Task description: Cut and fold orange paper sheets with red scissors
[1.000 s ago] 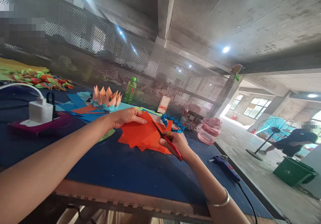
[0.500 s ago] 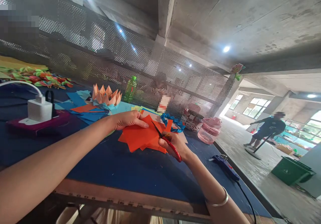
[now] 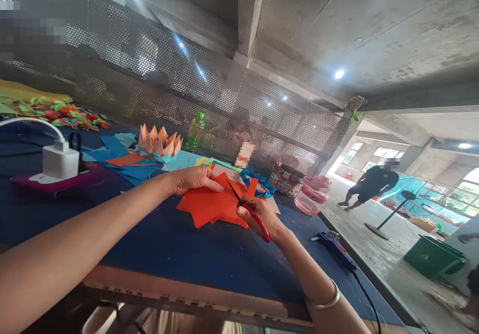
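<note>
1. Concrete beams ran overhead, and a perforated metal screen (image 3: 123,65) stood behind a dark blue table (image 3: 179,259) with a wooden edge.
2. Far left of the left hand lay a heap of folded paper strips (image 3: 56,112). Nearer that hand stood a white charger (image 3: 60,160) on a magenta box (image 3: 52,183).
3. Ahead of the left hand sat a peach paper lotus (image 3: 159,143) among blue paper scraps (image 3: 130,172), with a green bottle (image 3: 194,132) just beyond.
4. The left hand (image 3: 194,180) was open and lay flat, its fingers (image 3: 213,184) pressing on a loose pile of orange paper (image 3: 209,204).
5. The orange paper lay between the hands, touching both. The right hand (image 3: 260,214) was closed around red-handled scissors (image 3: 260,227), their blades angled across the pile. A bangle (image 3: 325,300) circled that wrist.
6. Ahead of the right hand were a blue paper ribbon (image 3: 258,180), a patterned basket (image 3: 284,182) and pink jars (image 3: 312,197). Just right of it lay a blue glue gun (image 3: 335,250) with a black cord.
7. Far right, past the table, a person (image 3: 374,182) stood on the concrete floor near a floor fan (image 3: 389,214) and a green bin (image 3: 434,256).
</note>
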`<state>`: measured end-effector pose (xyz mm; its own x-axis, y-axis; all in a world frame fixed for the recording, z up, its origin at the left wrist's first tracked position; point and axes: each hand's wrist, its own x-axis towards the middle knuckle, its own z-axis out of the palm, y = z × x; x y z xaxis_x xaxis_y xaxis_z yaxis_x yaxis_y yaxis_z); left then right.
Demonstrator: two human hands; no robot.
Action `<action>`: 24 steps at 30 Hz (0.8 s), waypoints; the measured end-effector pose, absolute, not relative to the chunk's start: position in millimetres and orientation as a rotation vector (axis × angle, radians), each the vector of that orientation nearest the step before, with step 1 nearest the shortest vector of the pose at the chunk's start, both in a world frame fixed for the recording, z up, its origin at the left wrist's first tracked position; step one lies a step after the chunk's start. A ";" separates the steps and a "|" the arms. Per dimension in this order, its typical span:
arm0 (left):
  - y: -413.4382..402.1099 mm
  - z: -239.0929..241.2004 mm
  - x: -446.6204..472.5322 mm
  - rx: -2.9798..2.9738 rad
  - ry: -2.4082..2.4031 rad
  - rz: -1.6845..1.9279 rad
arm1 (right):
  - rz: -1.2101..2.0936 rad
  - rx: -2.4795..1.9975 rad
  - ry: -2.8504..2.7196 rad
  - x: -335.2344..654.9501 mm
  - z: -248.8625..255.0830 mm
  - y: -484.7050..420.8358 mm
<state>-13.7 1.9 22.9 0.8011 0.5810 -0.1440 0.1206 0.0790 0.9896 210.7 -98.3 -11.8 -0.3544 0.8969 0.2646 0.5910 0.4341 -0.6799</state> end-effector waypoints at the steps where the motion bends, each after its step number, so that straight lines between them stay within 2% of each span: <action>1: 1.9 23.0 -13.6 1.468 0.596 0.376 | 0.642 -1.249 -2.070 210.7 -11.9 -98.2; 24: 1.7 20.1 -13.2 1.428 0.584 0.389 | 0.514 -1.334 -2.060 208.1 -12.2 -97.8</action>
<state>-13.2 1.7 20.1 0.8018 0.5801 -0.1432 0.0918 0.1172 0.9889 208.1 -97.8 -12.2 -0.2942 0.9107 0.2901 0.6677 0.4130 -0.6194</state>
